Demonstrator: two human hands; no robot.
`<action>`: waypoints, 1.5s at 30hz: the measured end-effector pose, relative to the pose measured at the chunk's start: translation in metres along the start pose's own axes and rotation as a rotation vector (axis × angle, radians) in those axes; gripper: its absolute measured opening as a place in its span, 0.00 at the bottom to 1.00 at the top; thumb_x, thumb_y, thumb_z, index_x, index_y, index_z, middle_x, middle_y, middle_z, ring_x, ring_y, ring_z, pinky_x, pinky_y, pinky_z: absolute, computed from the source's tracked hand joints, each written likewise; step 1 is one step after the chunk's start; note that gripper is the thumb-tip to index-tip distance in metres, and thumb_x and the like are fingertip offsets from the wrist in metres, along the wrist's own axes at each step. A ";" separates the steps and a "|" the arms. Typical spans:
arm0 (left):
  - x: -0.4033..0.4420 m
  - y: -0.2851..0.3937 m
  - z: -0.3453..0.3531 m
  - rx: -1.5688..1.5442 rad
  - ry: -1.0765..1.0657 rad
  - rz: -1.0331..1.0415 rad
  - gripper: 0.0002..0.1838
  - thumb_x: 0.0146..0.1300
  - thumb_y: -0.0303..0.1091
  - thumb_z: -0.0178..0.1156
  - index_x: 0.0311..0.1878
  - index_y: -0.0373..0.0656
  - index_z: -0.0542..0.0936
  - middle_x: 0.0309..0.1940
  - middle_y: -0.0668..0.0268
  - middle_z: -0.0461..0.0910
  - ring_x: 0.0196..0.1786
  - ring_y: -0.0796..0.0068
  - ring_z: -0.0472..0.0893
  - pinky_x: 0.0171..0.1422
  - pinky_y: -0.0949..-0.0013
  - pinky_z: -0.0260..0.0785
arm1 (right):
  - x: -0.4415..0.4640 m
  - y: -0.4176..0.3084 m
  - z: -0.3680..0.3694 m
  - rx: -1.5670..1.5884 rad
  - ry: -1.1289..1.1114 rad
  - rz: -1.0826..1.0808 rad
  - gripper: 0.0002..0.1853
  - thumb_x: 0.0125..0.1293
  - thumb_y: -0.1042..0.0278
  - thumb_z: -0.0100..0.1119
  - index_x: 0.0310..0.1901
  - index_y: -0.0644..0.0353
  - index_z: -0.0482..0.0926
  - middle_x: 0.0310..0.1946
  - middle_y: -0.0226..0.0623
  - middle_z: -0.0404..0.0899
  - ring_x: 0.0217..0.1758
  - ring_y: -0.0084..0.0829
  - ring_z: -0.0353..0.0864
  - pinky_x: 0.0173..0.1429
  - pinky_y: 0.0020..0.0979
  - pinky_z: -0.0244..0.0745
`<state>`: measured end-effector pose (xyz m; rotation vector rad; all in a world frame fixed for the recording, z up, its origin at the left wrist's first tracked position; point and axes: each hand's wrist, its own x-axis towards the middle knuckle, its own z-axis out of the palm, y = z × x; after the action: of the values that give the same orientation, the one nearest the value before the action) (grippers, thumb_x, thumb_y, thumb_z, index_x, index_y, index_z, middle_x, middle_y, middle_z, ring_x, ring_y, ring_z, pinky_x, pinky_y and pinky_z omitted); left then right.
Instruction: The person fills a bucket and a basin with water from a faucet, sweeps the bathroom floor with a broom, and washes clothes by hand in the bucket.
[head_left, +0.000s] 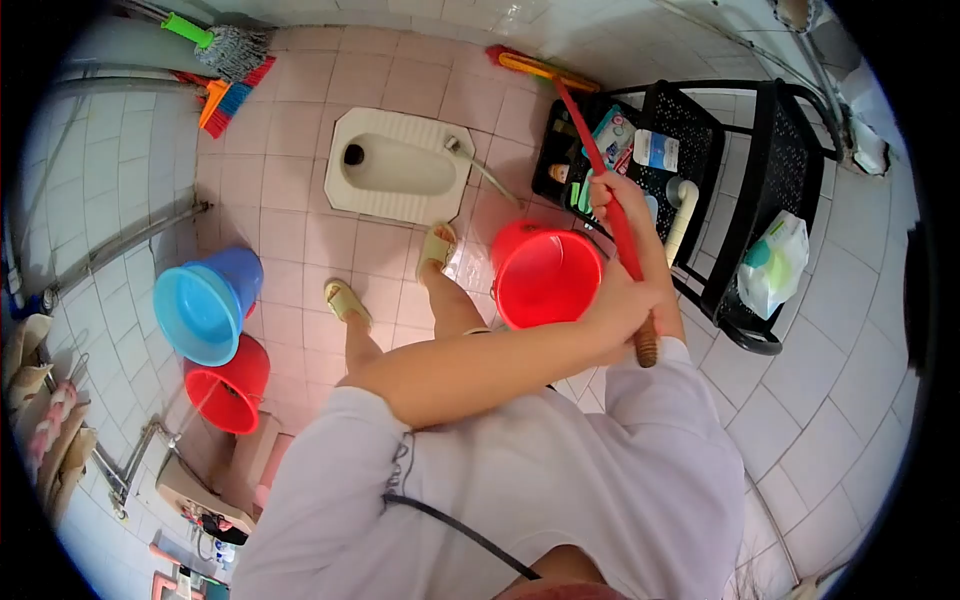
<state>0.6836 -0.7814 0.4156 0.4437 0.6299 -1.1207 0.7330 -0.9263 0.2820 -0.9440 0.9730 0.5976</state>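
Observation:
Both my hands are closed round the red handle of a long-handled floor brush [622, 235]. My left hand [628, 303] grips it low down, close to its brown ridged end, with my left forearm crossing in front of my body. Farther up the handle is my right hand [616, 196]. The brush's narrow orange-yellow head [545, 70] lies against the foot of the far wall, with a little red showing at its left tip. Below my hands, to the left, stands a red bucket [550, 278]; its inside looks bare.
A squat toilet [400, 168] is set in the pink tiled floor. A black rack [765, 190] with bottles and packets stands at the right. On the left are a blue bucket [200, 312], another red bucket [228, 385], a mop [232, 52] and a broom [228, 103].

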 end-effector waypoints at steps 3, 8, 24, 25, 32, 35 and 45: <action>-0.023 0.015 -0.022 -0.067 -0.045 -0.073 0.16 0.50 0.24 0.50 0.36 0.41 0.52 0.16 0.62 0.65 0.16 0.69 0.69 0.16 0.65 0.62 | 0.007 0.009 0.030 -0.139 0.004 -0.021 0.08 0.54 0.69 0.48 0.19 0.58 0.66 0.11 0.29 0.64 0.11 0.23 0.60 0.16 0.23 0.59; -0.022 -0.004 -0.026 0.005 0.075 0.038 0.17 0.51 0.25 0.50 0.38 0.41 0.52 0.16 0.61 0.65 0.15 0.69 0.70 0.16 0.65 0.63 | 0.019 0.031 0.051 -0.124 -0.207 -0.057 0.10 0.53 0.69 0.48 0.16 0.58 0.66 0.11 0.28 0.64 0.11 0.22 0.60 0.17 0.23 0.60; 0.013 -0.041 -0.004 0.105 0.109 -0.047 0.20 0.50 0.25 0.50 0.41 0.38 0.51 0.23 0.57 0.66 0.17 0.70 0.71 0.16 0.67 0.63 | -0.010 0.022 -0.010 0.061 0.043 0.009 0.10 0.55 0.70 0.50 0.39 0.61 0.67 0.16 0.25 0.64 0.14 0.15 0.60 0.17 0.18 0.55; 0.008 -0.035 -0.007 0.136 0.091 -0.057 0.20 0.50 0.24 0.50 0.41 0.38 0.50 0.21 0.57 0.65 0.16 0.70 0.70 0.16 0.66 0.63 | -0.010 0.024 -0.004 0.065 0.050 -0.001 0.09 0.55 0.70 0.50 0.38 0.60 0.67 0.17 0.24 0.65 0.14 0.15 0.60 0.17 0.18 0.55; -0.037 0.006 -0.040 0.003 0.103 0.055 0.18 0.50 0.23 0.48 0.40 0.39 0.51 0.17 0.59 0.65 0.14 0.68 0.69 0.15 0.64 0.64 | 0.017 0.032 0.064 -0.177 -0.112 -0.040 0.10 0.55 0.70 0.47 0.18 0.58 0.65 0.11 0.29 0.62 0.11 0.22 0.59 0.16 0.23 0.56; -0.032 0.005 -0.052 0.002 0.135 0.137 0.17 0.49 0.23 0.48 0.40 0.38 0.52 0.17 0.59 0.65 0.13 0.68 0.69 0.16 0.64 0.64 | 0.030 0.038 0.093 -0.275 -0.171 -0.093 0.14 0.54 0.69 0.46 0.13 0.55 0.61 0.10 0.28 0.62 0.11 0.23 0.60 0.16 0.24 0.57; 0.019 -0.058 -0.006 0.128 0.103 0.143 0.22 0.49 0.23 0.49 0.44 0.37 0.50 0.27 0.54 0.66 0.22 0.66 0.72 0.22 0.63 0.68 | -0.017 0.018 0.009 0.087 0.002 0.032 0.09 0.56 0.72 0.51 0.38 0.61 0.66 0.16 0.24 0.63 0.13 0.14 0.59 0.15 0.16 0.52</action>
<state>0.6341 -0.8124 0.3973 0.6503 0.6084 -1.0104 0.7144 -0.9099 0.2923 -0.8537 1.0099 0.5766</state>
